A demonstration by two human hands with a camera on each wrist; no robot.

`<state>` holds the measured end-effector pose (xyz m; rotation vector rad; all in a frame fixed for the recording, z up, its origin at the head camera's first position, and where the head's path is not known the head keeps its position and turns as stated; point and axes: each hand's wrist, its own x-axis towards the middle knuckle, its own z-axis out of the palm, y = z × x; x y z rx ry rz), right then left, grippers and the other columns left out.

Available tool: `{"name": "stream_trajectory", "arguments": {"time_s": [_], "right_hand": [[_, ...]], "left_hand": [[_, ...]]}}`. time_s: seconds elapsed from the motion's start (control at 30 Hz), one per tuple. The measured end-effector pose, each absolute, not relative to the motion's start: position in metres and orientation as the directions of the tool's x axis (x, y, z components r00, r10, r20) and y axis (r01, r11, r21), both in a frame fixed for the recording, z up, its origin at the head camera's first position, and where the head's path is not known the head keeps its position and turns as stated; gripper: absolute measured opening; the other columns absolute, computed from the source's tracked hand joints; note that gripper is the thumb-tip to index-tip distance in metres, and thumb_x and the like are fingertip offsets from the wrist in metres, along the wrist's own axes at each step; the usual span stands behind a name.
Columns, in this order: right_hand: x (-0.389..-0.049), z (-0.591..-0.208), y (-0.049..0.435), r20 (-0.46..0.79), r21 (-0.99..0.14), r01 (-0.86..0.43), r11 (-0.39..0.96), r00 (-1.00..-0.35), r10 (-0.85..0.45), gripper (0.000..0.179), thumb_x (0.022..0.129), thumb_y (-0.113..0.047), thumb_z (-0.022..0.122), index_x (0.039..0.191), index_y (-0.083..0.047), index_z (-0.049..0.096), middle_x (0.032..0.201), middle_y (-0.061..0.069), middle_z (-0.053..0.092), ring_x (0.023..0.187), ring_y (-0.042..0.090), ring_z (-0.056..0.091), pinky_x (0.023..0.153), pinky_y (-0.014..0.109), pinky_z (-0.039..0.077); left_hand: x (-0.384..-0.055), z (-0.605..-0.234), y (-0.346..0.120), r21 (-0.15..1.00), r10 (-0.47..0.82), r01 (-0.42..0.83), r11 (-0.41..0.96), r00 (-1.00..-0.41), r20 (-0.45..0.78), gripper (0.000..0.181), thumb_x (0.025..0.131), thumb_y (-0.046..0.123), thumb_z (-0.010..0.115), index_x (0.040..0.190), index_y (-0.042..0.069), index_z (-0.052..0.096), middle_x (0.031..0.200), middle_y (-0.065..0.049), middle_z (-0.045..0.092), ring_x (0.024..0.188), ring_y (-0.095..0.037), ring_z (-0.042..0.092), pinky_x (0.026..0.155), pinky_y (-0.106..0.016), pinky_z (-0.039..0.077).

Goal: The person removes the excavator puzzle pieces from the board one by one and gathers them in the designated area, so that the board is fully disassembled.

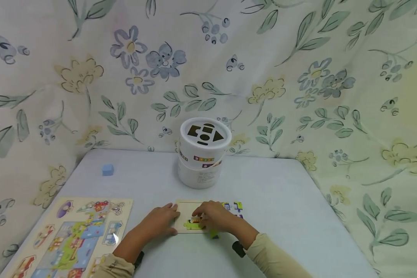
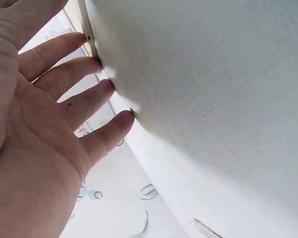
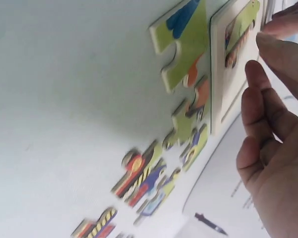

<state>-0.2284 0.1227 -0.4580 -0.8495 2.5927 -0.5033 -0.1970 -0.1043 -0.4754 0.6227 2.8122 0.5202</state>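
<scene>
A shallow wooden puzzle tray [image 1: 185, 208] lies on the white table in front of me. Green picture pieces [image 1: 192, 225] sit along its near side. My left hand [image 1: 160, 222] rests at the tray's left edge, its fingers spread and fairly straight in the left wrist view, with nothing in its grasp. Over the tray's right half, my right hand [image 1: 217, 217] bends down with fingertips right at the pieces inside. In the right wrist view its fingers are loosely bent beside the green piece [image 3: 246, 29]. A loose green piece [image 3: 184, 42] lies just outside the tray.
Several more loose puzzle pieces [image 1: 238, 207] are scattered right of the tray. A white bucket [image 1: 198, 175] with shaped holes in its lid stands behind. At left lies a large picture puzzle board [image 1: 48, 216]; a blue block [image 1: 108, 170] sits farther back. Floral fabric [image 1: 208, 77] hangs behind the table.
</scene>
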Motion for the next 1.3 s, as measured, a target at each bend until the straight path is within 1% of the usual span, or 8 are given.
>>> {"name": "stream_trajectory", "arguments": {"time_s": [0.07,0.2,0.43,0.6,0.77,0.87,1.03,1.3], "right_hand": [[-0.229,-0.463,0.118,-0.227,-0.380,-0.537,0.753,-0.735,-0.639,0.028,0.088,-0.023,0.072,0.116,-0.027,0.071,0.104,-0.017,0.064,0.094,0.001,0.053,0.088,0.028,0.046],[-0.231,-0.466,0.116,-0.215,-0.338,-0.576,0.744,-0.722,-0.657,0.024,0.086,-0.022,0.075,0.109,-0.028,0.074,0.104,-0.016,0.065,0.095,0.002,0.054,0.087,0.027,0.046],[-0.235,-0.462,0.113,-0.213,-0.339,-0.546,0.766,-0.749,-0.628,0.023,0.084,-0.020,0.077,0.104,-0.031,0.073,0.103,-0.017,0.063,0.096,0.005,0.051,0.086,0.031,0.043],[-0.235,-0.459,0.112,-0.232,-0.345,-0.516,0.784,-0.763,-0.604,0.023,0.082,-0.022,0.079,0.100,-0.034,0.071,0.096,-0.020,0.061,0.094,0.005,0.049,0.084,0.031,0.041],[-0.232,-0.461,0.111,-0.235,-0.360,-0.506,0.784,-0.765,-0.600,0.021,0.082,-0.021,0.079,0.098,-0.033,0.071,0.093,-0.020,0.061,0.091,0.004,0.050,0.084,0.031,0.041],[-0.230,-0.464,0.112,-0.236,-0.406,-0.463,0.788,-0.780,-0.580,0.015,0.086,-0.021,0.075,0.096,-0.032,0.070,0.089,-0.021,0.062,0.087,0.003,0.050,0.082,0.028,0.043],[-0.228,-0.467,0.116,-0.219,-0.528,-0.363,0.768,-0.816,-0.536,0.008,0.090,-0.021,0.069,0.087,-0.028,0.068,0.082,-0.019,0.062,0.079,0.004,0.052,0.073,0.022,0.045],[-0.228,-0.466,0.118,-0.201,-0.571,-0.340,0.748,-0.825,-0.528,0.010,0.092,-0.021,0.067,0.084,-0.027,0.068,0.084,-0.017,0.061,0.079,0.004,0.051,0.067,0.021,0.045]], "left_hand": [[-0.197,-0.478,-0.104,0.377,0.444,0.371,0.848,-0.888,-0.124,0.055,0.075,0.028,0.082,0.122,0.004,0.065,0.140,-0.019,0.053,0.134,-0.038,0.044,0.106,-0.056,0.039],[-0.198,-0.481,-0.105,0.354,0.453,0.392,0.849,-0.885,-0.106,0.056,0.075,0.029,0.083,0.122,0.004,0.066,0.138,-0.019,0.054,0.132,-0.038,0.046,0.104,-0.055,0.041],[-0.200,-0.473,-0.103,0.327,0.459,0.409,0.852,-0.884,-0.089,0.055,0.075,0.029,0.083,0.120,0.003,0.066,0.137,-0.019,0.055,0.132,-0.037,0.047,0.104,-0.054,0.042],[-0.198,-0.469,-0.102,0.351,0.451,0.387,0.853,-0.884,-0.122,0.054,0.077,0.028,0.082,0.122,0.003,0.065,0.140,-0.019,0.053,0.134,-0.038,0.044,0.105,-0.055,0.040],[-0.196,-0.469,-0.102,0.365,0.445,0.372,0.853,-0.885,-0.138,0.054,0.076,0.027,0.082,0.122,0.003,0.065,0.140,-0.020,0.052,0.134,-0.039,0.044,0.106,-0.056,0.039],[-0.196,-0.471,-0.102,0.369,0.448,0.374,0.851,-0.883,-0.138,0.054,0.076,0.027,0.082,0.121,0.003,0.065,0.140,-0.021,0.052,0.134,-0.040,0.044,0.106,-0.056,0.039],[-0.195,-0.473,-0.102,0.369,0.454,0.381,0.848,-0.880,-0.136,0.054,0.076,0.027,0.083,0.121,0.003,0.065,0.140,-0.021,0.052,0.134,-0.040,0.044,0.105,-0.057,0.040],[-0.194,-0.471,-0.103,0.369,0.464,0.397,0.840,-0.879,-0.111,0.055,0.075,0.026,0.083,0.121,0.001,0.065,0.139,-0.023,0.053,0.134,-0.040,0.044,0.104,-0.058,0.040]]}}
